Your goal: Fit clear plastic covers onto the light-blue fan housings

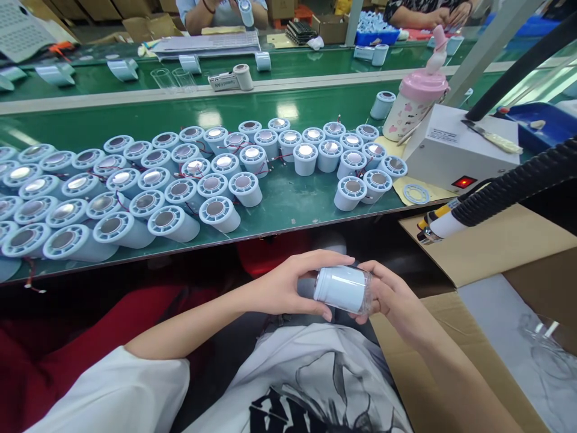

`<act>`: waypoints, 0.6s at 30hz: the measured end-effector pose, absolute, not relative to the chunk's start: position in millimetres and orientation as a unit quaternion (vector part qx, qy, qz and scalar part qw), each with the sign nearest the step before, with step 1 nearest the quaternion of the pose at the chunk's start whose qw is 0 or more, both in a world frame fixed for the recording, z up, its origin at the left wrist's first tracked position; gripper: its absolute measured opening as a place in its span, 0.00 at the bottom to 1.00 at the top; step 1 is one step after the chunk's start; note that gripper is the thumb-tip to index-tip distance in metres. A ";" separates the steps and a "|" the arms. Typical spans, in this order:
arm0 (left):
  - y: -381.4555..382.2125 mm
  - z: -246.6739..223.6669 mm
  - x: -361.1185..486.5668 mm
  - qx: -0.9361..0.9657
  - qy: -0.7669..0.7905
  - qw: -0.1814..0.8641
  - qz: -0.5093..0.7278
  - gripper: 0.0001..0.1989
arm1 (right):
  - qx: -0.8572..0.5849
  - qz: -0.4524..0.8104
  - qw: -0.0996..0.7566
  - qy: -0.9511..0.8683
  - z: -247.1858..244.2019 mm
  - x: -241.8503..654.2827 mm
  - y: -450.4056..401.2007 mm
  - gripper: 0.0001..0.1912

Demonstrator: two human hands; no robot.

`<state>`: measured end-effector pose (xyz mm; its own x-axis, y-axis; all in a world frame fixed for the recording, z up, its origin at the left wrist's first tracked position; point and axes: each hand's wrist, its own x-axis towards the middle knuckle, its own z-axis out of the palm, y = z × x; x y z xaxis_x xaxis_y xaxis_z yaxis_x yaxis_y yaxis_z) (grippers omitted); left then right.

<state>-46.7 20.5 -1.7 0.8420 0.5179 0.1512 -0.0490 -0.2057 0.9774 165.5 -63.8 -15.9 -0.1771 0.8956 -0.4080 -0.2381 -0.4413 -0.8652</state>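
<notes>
Above my lap, a light blue cylinder lies on its side inside a clear plastic sleeve. My left hand curves round its left end, thumb below and fingers above. The sleeve's crinkled right end is gripped by my right hand. Many similar blue cylinders stand upright on the green table, most of them at the left, some with thin red and black wires. Another group stands right of the middle.
At the right are a grey box with a lit red switch, a pink-lidded cup, a black hose and an open cardboard box holding clear plastic. Two people work across the table, beyond a pale rail.
</notes>
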 end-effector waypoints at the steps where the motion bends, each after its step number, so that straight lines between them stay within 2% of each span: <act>1: 20.5 -1.7 -46.6 0.742 0.156 0.609 0.233 0.37 | -0.492 0.698 0.404 -0.326 -15.8 164.5 -63.3 0.22; 8: 20.8 -2.8 -46.0 0.747 0.150 0.603 0.237 0.37 | -0.478 0.736 0.395 -0.271 -14.2 156.1 -62.0 0.27; 15: 22.0 -3.0 -46.7 0.765 0.143 0.580 0.241 0.36 | -0.466 0.797 0.326 -0.205 -13.9 156.1 -63.0 0.32; 18: 18.7 0.5 -46.3 0.760 0.156 0.587 0.230 0.33 | -0.459 0.814 0.303 -0.190 -14.4 157.5 -62.1 0.33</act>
<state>-46.3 18.7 0.5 0.8455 0.5076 0.1660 -0.0326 -0.2611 0.9648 157.5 -62.1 -14.4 -0.3959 0.6668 -0.6314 -0.3182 -0.7446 -0.5869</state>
